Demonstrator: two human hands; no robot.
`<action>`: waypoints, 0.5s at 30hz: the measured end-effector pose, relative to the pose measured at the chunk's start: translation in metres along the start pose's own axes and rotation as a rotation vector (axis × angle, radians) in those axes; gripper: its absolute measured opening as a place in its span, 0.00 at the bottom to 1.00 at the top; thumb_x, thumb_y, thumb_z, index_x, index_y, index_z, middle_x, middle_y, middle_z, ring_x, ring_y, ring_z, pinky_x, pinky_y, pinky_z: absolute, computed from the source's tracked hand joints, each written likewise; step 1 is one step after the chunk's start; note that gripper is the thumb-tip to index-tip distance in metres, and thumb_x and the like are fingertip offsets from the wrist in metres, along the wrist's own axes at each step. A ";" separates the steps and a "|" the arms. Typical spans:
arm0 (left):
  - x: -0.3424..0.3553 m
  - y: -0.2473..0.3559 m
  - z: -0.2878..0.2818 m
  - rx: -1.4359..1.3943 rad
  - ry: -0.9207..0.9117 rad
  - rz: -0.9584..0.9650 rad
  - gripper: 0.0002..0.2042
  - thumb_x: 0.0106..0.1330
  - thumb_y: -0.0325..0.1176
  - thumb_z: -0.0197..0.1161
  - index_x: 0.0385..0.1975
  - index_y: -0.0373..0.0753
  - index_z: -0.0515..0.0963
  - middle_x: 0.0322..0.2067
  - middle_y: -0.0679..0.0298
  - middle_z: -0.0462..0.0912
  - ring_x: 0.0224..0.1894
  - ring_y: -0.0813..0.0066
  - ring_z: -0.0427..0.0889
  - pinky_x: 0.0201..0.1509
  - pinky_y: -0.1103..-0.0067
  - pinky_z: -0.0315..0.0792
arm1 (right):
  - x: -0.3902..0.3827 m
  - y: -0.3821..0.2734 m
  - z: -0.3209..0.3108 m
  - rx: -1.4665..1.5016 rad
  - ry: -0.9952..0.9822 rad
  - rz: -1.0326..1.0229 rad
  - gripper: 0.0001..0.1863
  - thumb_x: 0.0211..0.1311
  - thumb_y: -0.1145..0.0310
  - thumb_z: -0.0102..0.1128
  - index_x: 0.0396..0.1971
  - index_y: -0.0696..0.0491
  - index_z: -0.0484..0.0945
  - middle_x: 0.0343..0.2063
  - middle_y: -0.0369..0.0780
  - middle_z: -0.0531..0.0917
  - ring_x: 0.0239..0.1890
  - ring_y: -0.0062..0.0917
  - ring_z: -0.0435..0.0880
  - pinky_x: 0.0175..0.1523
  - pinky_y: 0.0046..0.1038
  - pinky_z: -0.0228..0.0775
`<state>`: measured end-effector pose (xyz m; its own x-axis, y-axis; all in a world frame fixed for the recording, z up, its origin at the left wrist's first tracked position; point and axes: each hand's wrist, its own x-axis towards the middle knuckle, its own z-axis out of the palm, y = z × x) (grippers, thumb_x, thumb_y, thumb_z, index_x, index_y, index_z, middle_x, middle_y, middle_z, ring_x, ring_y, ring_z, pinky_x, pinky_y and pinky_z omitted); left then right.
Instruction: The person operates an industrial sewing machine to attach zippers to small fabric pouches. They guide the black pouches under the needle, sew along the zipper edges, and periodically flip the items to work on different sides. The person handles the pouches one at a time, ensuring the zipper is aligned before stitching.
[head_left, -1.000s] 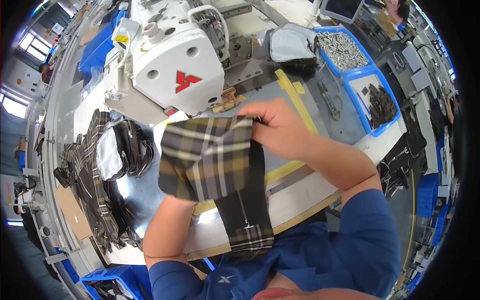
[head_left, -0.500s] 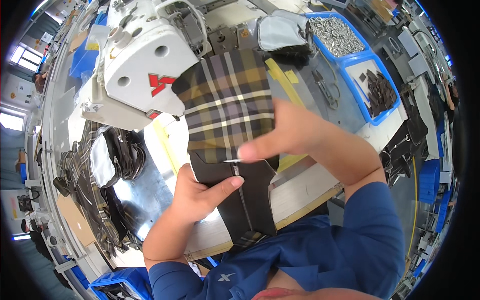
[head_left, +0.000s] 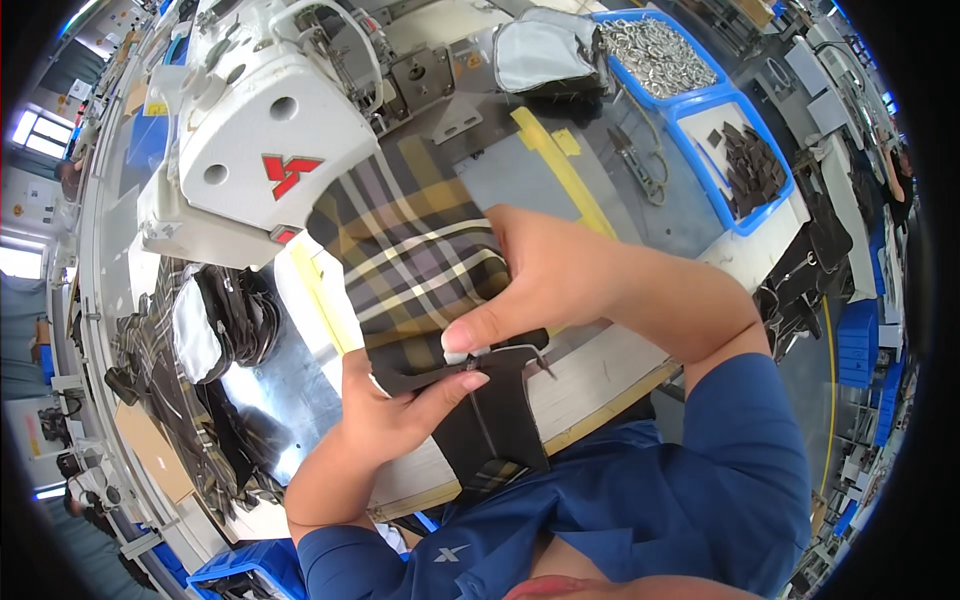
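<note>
Both hands hold a sewn fabric piece in front of the sewing machine [head_left: 270, 150]. Its upper part is a plaid fabric panel [head_left: 420, 260] in olive, grey, black and white; its lower part is a dark strip [head_left: 500, 420] with a zipper line down the middle, hanging over the table edge. My left hand [head_left: 395, 405] pinches the dark part from the left, thumb on top by the seam. From the right, my right hand [head_left: 530, 290] grips the plaid panel, thumb pressed at the seam just above the left thumb. The seam is folded between the thumbs. Fingers under the fabric are hidden.
A blue tray of metal hardware [head_left: 665, 95] and a blue tray of dark small pieces [head_left: 790, 185] stand at the right. Scissors [head_left: 640, 170] lie beside yellow tape [head_left: 565, 175]. Stacked dark pieces [head_left: 225, 320] and plaid fabric [head_left: 165, 380] lie left; another pile [head_left: 550, 55] is behind.
The plaid panel has shifted left and tilted, and the seam has folded up between the thumbs. Both hands have moved slightly left, the thumbs closer together.
</note>
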<state>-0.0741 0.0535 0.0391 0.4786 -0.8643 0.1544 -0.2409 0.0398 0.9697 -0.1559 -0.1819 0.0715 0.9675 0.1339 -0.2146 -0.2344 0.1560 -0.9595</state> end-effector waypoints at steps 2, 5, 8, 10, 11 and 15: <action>-0.001 0.001 0.000 0.118 0.010 0.049 0.14 0.61 0.23 0.81 0.46 0.33 0.88 0.43 0.57 0.93 0.44 0.69 0.92 0.50 0.74 0.83 | 0.001 0.002 0.000 -0.029 0.004 0.010 0.44 0.52 0.53 0.88 0.60 0.68 0.78 0.51 0.47 0.88 0.54 0.28 0.85 0.60 0.30 0.77; -0.004 -0.017 -0.008 0.430 0.099 0.364 0.20 0.54 0.22 0.82 0.48 0.33 0.88 0.44 0.55 0.92 0.43 0.64 0.92 0.49 0.74 0.83 | 0.003 0.009 0.003 -0.079 -0.006 0.010 0.44 0.51 0.52 0.89 0.60 0.67 0.78 0.50 0.47 0.89 0.53 0.28 0.86 0.60 0.31 0.77; -0.007 -0.017 -0.015 0.662 0.183 0.512 0.29 0.43 0.24 0.81 0.51 0.36 0.85 0.44 0.52 0.89 0.42 0.50 0.89 0.48 0.64 0.82 | 0.002 0.010 0.010 -0.075 -0.016 -0.030 0.41 0.54 0.56 0.87 0.61 0.65 0.78 0.50 0.45 0.89 0.54 0.27 0.85 0.62 0.32 0.76; -0.013 -0.021 -0.015 0.752 0.337 0.564 0.31 0.44 0.24 0.80 0.54 0.39 0.82 0.46 0.53 0.87 0.41 0.48 0.87 0.46 0.58 0.81 | -0.001 0.006 0.013 -0.051 -0.014 -0.053 0.37 0.57 0.60 0.85 0.61 0.63 0.79 0.51 0.44 0.89 0.54 0.26 0.85 0.62 0.32 0.76; -0.016 -0.028 -0.016 0.803 0.411 0.686 0.31 0.46 0.24 0.80 0.55 0.43 0.80 0.48 0.55 0.83 0.43 0.49 0.84 0.50 0.58 0.78 | -0.002 0.006 0.014 -0.054 -0.011 -0.062 0.35 0.59 0.62 0.83 0.61 0.63 0.79 0.51 0.44 0.89 0.54 0.25 0.84 0.62 0.32 0.76; -0.013 -0.020 -0.015 1.222 0.356 1.076 0.19 0.62 0.35 0.73 0.54 0.54 0.82 0.49 0.65 0.81 0.56 0.62 0.77 0.62 0.64 0.68 | -0.001 0.013 0.016 -0.134 -0.003 -0.083 0.29 0.62 0.67 0.79 0.59 0.63 0.80 0.50 0.44 0.90 0.53 0.23 0.84 0.62 0.31 0.75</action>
<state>-0.0630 0.0710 0.0208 -0.2183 -0.5480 0.8075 -0.9582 -0.0365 -0.2837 -0.1613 -0.1641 0.0622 0.9826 0.1290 -0.1336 -0.1390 0.0342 -0.9897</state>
